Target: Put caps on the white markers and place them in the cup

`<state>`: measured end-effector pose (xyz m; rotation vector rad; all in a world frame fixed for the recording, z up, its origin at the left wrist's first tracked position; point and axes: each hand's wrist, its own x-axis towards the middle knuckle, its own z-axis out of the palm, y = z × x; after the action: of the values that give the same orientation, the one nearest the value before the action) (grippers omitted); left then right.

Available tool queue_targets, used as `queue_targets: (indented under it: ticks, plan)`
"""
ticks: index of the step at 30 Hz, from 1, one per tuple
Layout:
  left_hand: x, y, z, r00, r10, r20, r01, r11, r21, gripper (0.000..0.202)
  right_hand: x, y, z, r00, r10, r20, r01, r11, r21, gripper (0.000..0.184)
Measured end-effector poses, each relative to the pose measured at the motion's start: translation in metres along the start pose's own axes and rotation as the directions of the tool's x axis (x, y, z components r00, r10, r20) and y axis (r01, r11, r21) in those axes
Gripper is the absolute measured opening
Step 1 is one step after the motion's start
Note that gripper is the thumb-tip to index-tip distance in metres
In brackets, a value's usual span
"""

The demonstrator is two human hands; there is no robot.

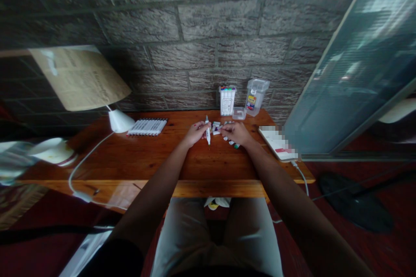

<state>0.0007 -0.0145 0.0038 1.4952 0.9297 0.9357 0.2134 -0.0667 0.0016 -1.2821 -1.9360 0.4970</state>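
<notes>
left hand closed around a white marker, held upright at the centre of the table. right hand curled over the loose markers just beside; whether it grips one, cannot tell. pieces crowded: singling one out needs a fine pinch.

Light is dim, with pale glare on the frosted glass panel at right and a soft sheen on the wooden desk. The left hand, right hand and white marker look soft, forearms shadowed. Fisheye bending curves the brick wall; the left edge smears; 1 pixelated patch covers the white device.
</notes>
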Motion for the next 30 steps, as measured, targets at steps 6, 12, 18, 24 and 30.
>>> queue_targets:
  ticks: [6, 12, 18, 24, 30]
  plan:
    - [-0.0003, 0.0012, 0.0005, 1.0, 0.003, -0.011, -0.003, 1.0, 0.004, 0.038, 0.0001, 0.0027, 0.0027, 0.996, 0.088, 0.013, -0.088, 0.994, 0.07, 0.035]
    - [0.0002, -0.0006, 0.0003, 1.0, -0.005, -0.012, 0.006, 1.0, 0.001, 0.037, -0.0004, -0.0004, 0.0009, 0.996, 0.086, 0.023, -0.087, 0.995, 0.054, 0.038]
    - [0.0019, -0.0039, -0.001, 1.0, 0.004, -0.004, -0.004, 1.0, -0.003, 0.042, 0.0, 0.0028, 0.0004, 0.994, -0.025, 0.11, 0.022, 1.0, 0.021, 0.036]
    - [0.0031, -0.0057, -0.0021, 1.0, 0.021, 0.01, -0.022, 1.0, 0.006, 0.047, -0.0002, -0.0005, 0.0, 0.993, -0.091, 0.073, 0.097, 0.991, -0.092, 0.042]
    - [0.003, -0.0058, -0.0025, 1.0, 0.029, 0.012, -0.029, 1.0, 0.005, 0.049, 0.0009, 0.0036, 0.0035, 0.992, -0.113, 0.056, 0.113, 0.994, 0.004, 0.029]
